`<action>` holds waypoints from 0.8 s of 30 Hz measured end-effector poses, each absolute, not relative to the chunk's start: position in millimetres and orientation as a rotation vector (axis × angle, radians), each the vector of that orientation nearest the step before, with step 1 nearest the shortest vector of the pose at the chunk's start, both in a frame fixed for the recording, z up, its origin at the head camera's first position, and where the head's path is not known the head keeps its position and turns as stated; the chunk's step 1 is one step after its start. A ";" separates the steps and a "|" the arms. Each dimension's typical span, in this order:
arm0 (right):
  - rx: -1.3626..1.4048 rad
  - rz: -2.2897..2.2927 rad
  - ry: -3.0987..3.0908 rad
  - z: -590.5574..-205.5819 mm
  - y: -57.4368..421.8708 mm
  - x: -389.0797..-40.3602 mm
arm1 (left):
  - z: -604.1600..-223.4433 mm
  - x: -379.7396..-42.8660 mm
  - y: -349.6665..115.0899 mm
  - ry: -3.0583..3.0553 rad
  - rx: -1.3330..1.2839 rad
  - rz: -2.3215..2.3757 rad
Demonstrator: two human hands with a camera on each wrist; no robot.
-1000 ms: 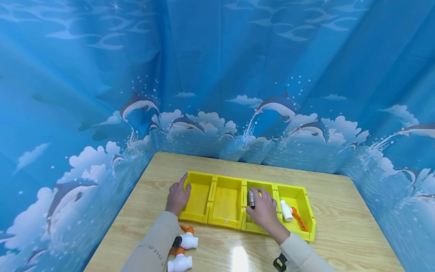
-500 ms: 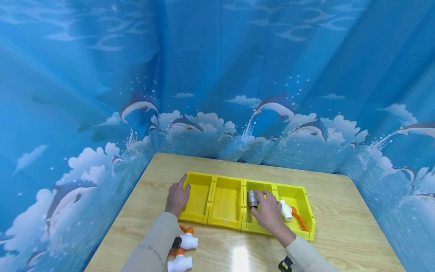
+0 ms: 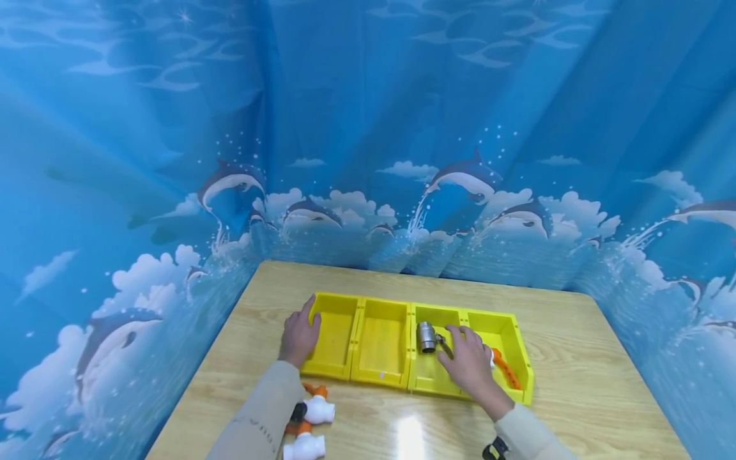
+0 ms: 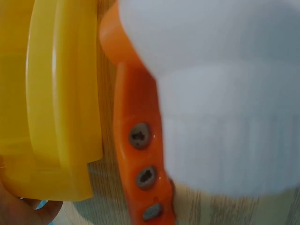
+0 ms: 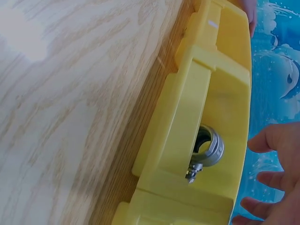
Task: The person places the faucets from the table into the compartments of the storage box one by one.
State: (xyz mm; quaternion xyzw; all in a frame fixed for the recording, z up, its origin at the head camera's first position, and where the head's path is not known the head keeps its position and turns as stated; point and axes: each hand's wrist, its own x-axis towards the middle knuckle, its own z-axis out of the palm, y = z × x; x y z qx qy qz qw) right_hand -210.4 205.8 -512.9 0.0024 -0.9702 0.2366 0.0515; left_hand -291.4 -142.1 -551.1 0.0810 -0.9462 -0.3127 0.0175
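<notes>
In the head view, a metal ball valve [image 3: 426, 337] with a small lever lies in the third compartment from the left of the yellow divided bin [image 3: 382, 378]. My right hand [image 3: 468, 363] hovers just right of it, fingers spread and apart from the valve body. The right wrist view shows the valve's round opening [image 5: 215, 150] and the right hand [image 5: 279, 173] holding nothing. My left hand [image 3: 300, 335] holds the bin's left end wall, thumb on the inner side. A white ball valve with an orange handle [image 3: 506, 369] sits in the rightmost compartment, partly hidden by my right hand.
Two white valves with orange handles, one farther back [image 3: 319, 409] and one nearer [image 3: 305, 446], lie on the wooden table [image 3: 460, 428] beside my left forearm. A blue dolphin-print curtain [image 3: 368, 128] hangs behind and at the sides of the table.
My right hand has let go of the metal ball valve and moved right, leaving the valve lying in the third compartment. The left hand stays at the bin's left end.
</notes>
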 end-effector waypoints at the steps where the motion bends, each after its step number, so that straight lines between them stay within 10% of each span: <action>1: 0.003 0.714 -2.954 -512.9 207.2 -210.4 | -551.5 -291.5 -142.3 -2.939 0.250 -0.966; 24: -0.139 0.691 -2.973 -522.8 244.7 -205.6 | -551.8 -290.4 -142.2 -2.916 0.207 -0.957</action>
